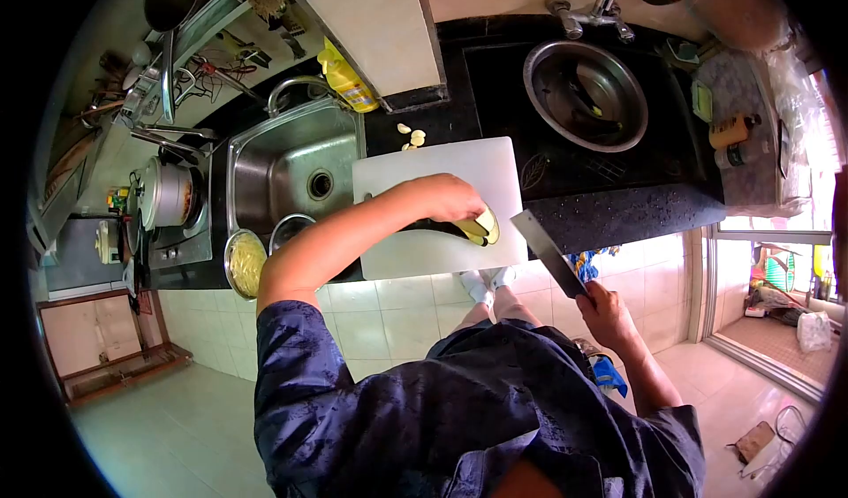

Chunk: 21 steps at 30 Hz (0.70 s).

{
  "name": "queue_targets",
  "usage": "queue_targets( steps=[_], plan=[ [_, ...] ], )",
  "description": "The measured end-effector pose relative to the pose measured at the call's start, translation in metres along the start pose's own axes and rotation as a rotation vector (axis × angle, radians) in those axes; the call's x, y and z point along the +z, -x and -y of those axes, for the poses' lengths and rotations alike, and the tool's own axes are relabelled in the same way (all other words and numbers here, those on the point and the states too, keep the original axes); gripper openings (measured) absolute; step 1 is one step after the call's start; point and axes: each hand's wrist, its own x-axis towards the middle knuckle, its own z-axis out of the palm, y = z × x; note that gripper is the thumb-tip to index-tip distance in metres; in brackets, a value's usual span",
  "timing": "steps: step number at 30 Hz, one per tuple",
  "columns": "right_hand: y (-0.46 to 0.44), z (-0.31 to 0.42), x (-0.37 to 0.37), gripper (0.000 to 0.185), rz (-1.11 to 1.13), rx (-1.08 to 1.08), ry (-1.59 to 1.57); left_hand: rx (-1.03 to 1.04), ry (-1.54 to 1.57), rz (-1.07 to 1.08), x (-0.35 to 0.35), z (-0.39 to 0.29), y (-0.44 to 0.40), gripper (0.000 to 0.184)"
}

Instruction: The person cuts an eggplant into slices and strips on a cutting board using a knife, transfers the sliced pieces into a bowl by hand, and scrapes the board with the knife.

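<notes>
My left hand [455, 199] is closed over a cut eggplant [480, 230] on the white cutting board [424, 255]. Pale flesh and dark skin show at the eggplant's cut end, and part of its dark length lies below my forearm. In my right hand [608, 314] is a cleaver [552, 258], gripped by its handle, its broad blade off the board's right edge and apart from the eggplant. Several peeled garlic cloves [413, 137] lie behind the board on the black counter.
A steel basin [541, 100] holding dark eggplants stands back right, under a tap [601, 16]. The steel sink [243, 158] is left of the board. A bowl of yellowish shreds [245, 264] sits by its front edge. Further left is a pot [163, 193] on the stove.
</notes>
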Motion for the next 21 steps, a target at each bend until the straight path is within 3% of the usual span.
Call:
queue_targets(
  steps=[3,4,7,16,19,21],
  plan=[
    [-0.002,-0.003,-0.003,0.021,0.003,0.094,-0.061,0.072,-0.312,-0.053,0.029,0.01,-0.019,0.021],
    [-0.003,-0.004,-0.002,0.022,0.002,0.109,-0.076,0.177,-0.396,-0.216,0.037,0.014,-0.019,0.02],
    [-0.009,-0.008,0.005,0.024,-0.004,0.119,-0.111,0.115,-0.263,-0.302,0.048,0.012,-0.017,0.018],
    [-0.029,-0.013,0.031,0.026,0.069,0.135,-0.168,0.032,-0.284,-0.312,0.073,0.017,-0.015,0.019],
    [-0.032,-0.012,0.033,0.027,0.082,0.129,-0.165,-0.031,-0.217,-0.128,0.059,0.006,-0.012,0.02],
    [-0.035,-0.012,0.033,0.027,0.081,0.11,-0.16,0.025,-0.173,-0.159,0.057,0.009,-0.012,0.02]
  ],
)
